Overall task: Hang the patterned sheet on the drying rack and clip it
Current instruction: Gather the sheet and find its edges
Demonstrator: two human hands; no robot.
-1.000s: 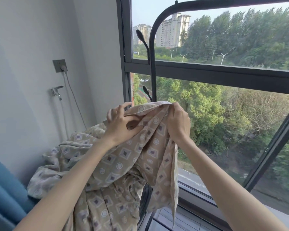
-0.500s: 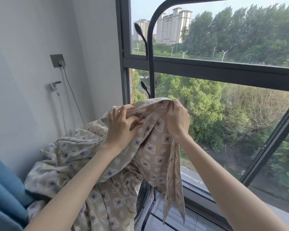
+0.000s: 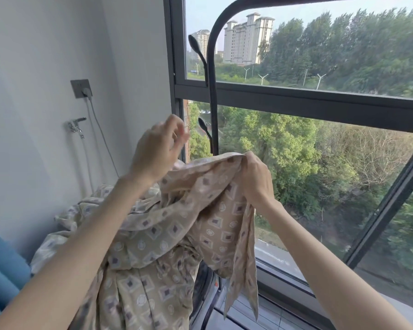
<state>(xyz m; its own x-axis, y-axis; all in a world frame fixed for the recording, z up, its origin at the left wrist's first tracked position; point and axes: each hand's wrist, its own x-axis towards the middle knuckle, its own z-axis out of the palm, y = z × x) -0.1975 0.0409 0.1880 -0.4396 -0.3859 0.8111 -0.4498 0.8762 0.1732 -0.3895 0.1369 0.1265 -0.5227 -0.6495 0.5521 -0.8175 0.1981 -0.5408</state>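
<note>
One hand, the right hand (image 3: 256,181), grips the bunched edge of the patterned sheet (image 3: 153,234) just below the post of the drying rack (image 3: 212,67), while the left hand (image 3: 155,151), left of that post, hovers loosely curled, holding nothing.

Both bare arms reach up and forward, elbows out of frame. The left forearm climbs from 7 o'clock toward the middle, wrist nearly straight. The left hand (image 3: 157,151) is the higher one, back toward the camera, its fingers loosely curled and spread, blurred at the tips and holding nothing. The right forearm rises from 5 o'clock, wrist bent slightly inward. The right hand (image 3: 255,179), at 3 o'clock of the left and a little lower, has its fingers curled tight round a bunched edge of the patterned sheet (image 3: 153,234), knuckles up.
</note>
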